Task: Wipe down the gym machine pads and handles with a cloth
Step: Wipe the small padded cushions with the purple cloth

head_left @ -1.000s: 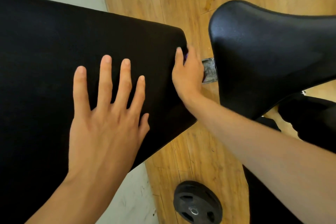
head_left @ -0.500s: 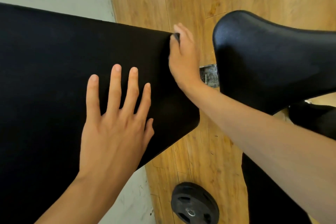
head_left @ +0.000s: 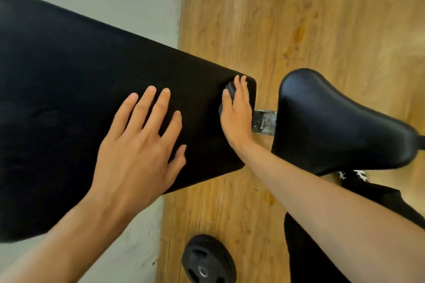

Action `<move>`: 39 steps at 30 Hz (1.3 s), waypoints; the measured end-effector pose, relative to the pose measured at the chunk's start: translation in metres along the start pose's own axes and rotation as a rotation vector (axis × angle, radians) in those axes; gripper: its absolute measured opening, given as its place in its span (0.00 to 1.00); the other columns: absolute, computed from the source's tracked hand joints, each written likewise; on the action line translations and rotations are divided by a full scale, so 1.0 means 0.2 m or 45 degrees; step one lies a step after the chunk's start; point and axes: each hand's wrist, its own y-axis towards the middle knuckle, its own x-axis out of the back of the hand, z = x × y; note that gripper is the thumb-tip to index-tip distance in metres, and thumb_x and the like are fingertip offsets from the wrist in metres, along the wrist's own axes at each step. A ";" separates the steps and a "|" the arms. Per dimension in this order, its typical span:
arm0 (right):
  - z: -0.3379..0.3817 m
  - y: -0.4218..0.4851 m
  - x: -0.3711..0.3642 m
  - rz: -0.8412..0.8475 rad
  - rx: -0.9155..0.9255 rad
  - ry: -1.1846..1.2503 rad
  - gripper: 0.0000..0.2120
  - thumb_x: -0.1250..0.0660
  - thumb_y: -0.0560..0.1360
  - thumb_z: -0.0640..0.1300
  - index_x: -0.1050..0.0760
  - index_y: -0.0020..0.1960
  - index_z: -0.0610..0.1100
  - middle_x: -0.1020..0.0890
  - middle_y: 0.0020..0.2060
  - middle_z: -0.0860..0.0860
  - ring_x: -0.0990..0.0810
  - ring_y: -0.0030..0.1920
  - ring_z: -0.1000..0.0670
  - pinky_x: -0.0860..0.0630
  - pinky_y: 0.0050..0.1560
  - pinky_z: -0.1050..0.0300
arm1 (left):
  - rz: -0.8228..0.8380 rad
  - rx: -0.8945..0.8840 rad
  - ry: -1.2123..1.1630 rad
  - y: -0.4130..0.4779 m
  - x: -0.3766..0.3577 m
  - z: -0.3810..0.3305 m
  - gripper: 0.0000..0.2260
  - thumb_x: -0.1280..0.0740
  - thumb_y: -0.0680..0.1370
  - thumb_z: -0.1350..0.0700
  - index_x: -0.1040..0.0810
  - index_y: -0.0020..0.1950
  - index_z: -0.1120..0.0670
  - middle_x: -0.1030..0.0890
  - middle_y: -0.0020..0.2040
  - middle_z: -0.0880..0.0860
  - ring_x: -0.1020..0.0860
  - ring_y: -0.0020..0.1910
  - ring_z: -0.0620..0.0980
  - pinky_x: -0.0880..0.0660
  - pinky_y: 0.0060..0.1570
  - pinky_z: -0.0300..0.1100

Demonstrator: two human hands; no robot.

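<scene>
The cloth (head_left: pixel 230 89), a small dark wad, lies on the long pad (head_left: pixel 80 80) at the far corner of the pad's end nearest the seat. The right hand (head_left: pixel 238 110) covers it flat, fingers extended and close together, pressing it onto the upholstery. Only slivers of fabric show beside the thumb. The left hand (head_left: pixel 138 145) rests on the same pad, further in from that end, palm down with fingers spread wide, holding nothing.

Status, as a judgement: wiping of the long pad is in hand, with the cloth working its end margin. The black surface shows no streak or moisture line, so wiped and unwiped areas cannot be separated. The seat pad (head_left: pixel 333 122), just beyond the long pad's end, appears untouched, so it and the handles are left to do.

A metal bracket (head_left: pixel 264 122) bridges the gap between the long pad's end and the seat pad. A weight plate (head_left: pixel 208 262) lies on the wooden floor (head_left: pixel 299 18) below the long pad's near edge.

Limits of view:
- No handle is visible.
- The long pad is cut off at the left frame edge.
- The cloth's size and folding are hidden under the hand.
- The machine frame below the pads is hidden.
</scene>
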 end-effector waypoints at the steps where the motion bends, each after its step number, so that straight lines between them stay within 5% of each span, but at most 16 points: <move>1: 0.03 -0.02 0.00 0.035 0.045 -0.016 0.27 0.46 0.87 0.51 0.48 0.84 0.49 0.51 0.83 0.55 0.55 0.82 0.55 0.54 0.77 0.62 | -0.033 0.027 0.002 -0.04 0.04 0.04 0.26 0.41 0.81 0.45 0.24 0.73 0.61 0.35 0.79 0.67 0.39 0.80 0.66 0.46 0.80 0.61; 3: 0.07 -0.05 -0.01 0.078 0.099 -0.047 0.28 0.45 0.87 0.51 0.50 0.84 0.49 0.52 0.83 0.54 0.56 0.82 0.55 0.55 0.75 0.64 | -0.075 0.088 0.017 -0.12 0.13 0.12 0.27 0.40 0.81 0.44 0.25 0.74 0.61 0.37 0.80 0.67 0.41 0.81 0.67 0.47 0.80 0.62; 9: 0.08 -0.03 -0.02 0.032 -0.077 -0.234 0.30 0.49 0.87 0.53 0.55 0.84 0.45 0.53 0.84 0.49 0.59 0.83 0.50 0.62 0.82 0.47 | -0.178 0.163 0.056 -0.33 0.32 0.36 0.28 0.39 0.81 0.45 0.28 0.77 0.60 0.40 0.82 0.65 0.42 0.82 0.65 0.48 0.81 0.59; 18: 0.24 -0.18 -0.11 -0.119 -0.068 -0.100 0.26 0.47 0.88 0.47 0.49 0.84 0.45 0.47 0.83 0.52 0.50 0.82 0.54 0.51 0.82 0.54 | -0.155 0.115 -0.089 -0.40 0.23 0.56 0.37 0.45 0.82 0.37 0.41 0.83 0.61 0.48 0.85 0.62 0.50 0.84 0.60 0.47 0.82 0.59; 21: 0.37 -0.29 -0.21 -0.044 0.323 -0.081 0.26 0.44 0.87 0.42 0.46 0.83 0.42 0.46 0.83 0.49 0.49 0.82 0.53 0.50 0.81 0.59 | -0.248 0.068 -0.286 -0.40 0.17 0.58 0.38 0.42 0.82 0.38 0.41 0.82 0.64 0.47 0.84 0.63 0.50 0.84 0.61 0.46 0.82 0.59; 26: 0.76 -0.44 -0.43 0.184 1.135 -0.033 0.23 0.39 0.84 0.37 0.36 0.76 0.30 0.35 0.77 0.34 0.38 0.79 0.38 0.36 0.77 0.39 | -0.380 0.096 -0.451 -0.40 0.14 0.58 0.38 0.40 0.80 0.42 0.39 0.80 0.68 0.43 0.82 0.65 0.47 0.84 0.63 0.47 0.81 0.59; 29: 0.78 -0.42 -0.46 0.161 1.356 -0.096 0.19 0.39 0.83 0.34 0.31 0.74 0.30 0.30 0.74 0.35 0.35 0.78 0.38 0.37 0.77 0.38 | -0.429 0.121 -0.439 -0.40 0.12 0.57 0.38 0.41 0.80 0.41 0.38 0.80 0.68 0.42 0.82 0.66 0.45 0.83 0.64 0.47 0.81 0.61; 32: 0.47 -0.33 -0.35 -0.015 1.060 -0.195 0.26 0.40 0.79 0.25 0.33 0.76 0.33 0.32 0.77 0.38 0.36 0.79 0.41 0.39 0.79 0.39 | -0.438 0.139 -0.457 -0.40 0.11 0.57 0.38 0.41 0.81 0.39 0.38 0.80 0.68 0.42 0.82 0.66 0.45 0.83 0.64 0.46 0.81 0.62; 37: 0.13 -0.26 -0.22 -0.449 -0.111 0.011 0.23 0.43 0.85 0.36 0.37 0.80 0.43 0.35 0.80 0.47 0.39 0.80 0.49 0.42 0.80 0.52 | -0.455 0.156 -0.523 -0.40 0.10 0.56 0.41 0.39 0.80 0.38 0.40 0.80 0.68 0.43 0.82 0.66 0.46 0.83 0.64 0.46 0.80 0.63; 39: 0.26 -0.33 -0.30 -0.458 -0.095 0.052 0.23 0.43 0.86 0.37 0.37 0.80 0.43 0.36 0.80 0.49 0.39 0.80 0.52 0.41 0.80 0.54 | -0.451 0.176 -0.570 -0.40 0.10 0.56 0.43 0.39 0.79 0.36 0.42 0.80 0.69 0.45 0.82 0.68 0.47 0.83 0.65 0.46 0.80 0.64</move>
